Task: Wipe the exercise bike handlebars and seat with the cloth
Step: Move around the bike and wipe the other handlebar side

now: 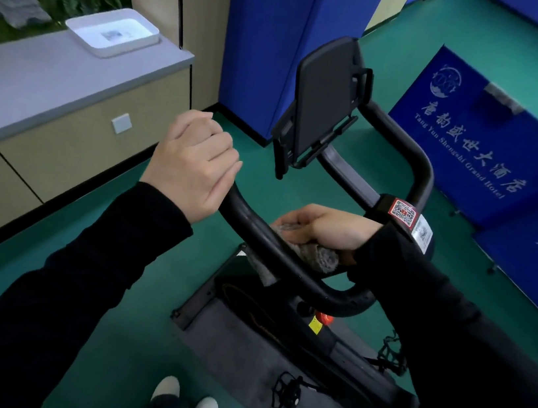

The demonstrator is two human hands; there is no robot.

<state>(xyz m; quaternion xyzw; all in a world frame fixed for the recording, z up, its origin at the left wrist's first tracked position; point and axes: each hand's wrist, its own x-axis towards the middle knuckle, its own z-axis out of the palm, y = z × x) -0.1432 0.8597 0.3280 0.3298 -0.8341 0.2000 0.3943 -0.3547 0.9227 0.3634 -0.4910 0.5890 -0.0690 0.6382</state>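
The exercise bike's black handlebar [256, 233] loops across the middle of the view, with a black tablet holder [323, 104] standing above it. My left hand [193, 165] grips the left end of the bar, fingers curled round it. My right hand [326, 227] holds a grey cloth [317, 255] bunched against the near part of the bar, close to the centre stem. The cloth hangs a little below the bar. The seat is out of view.
A grey-topped counter [54, 76] with a white tray [112, 31] runs along the left. Blue partitions [266, 41] and blue banner boards [495, 156] stand behind and to the right. The bike's base and pedals [286, 389] sit on the green floor by my feet [184, 399].
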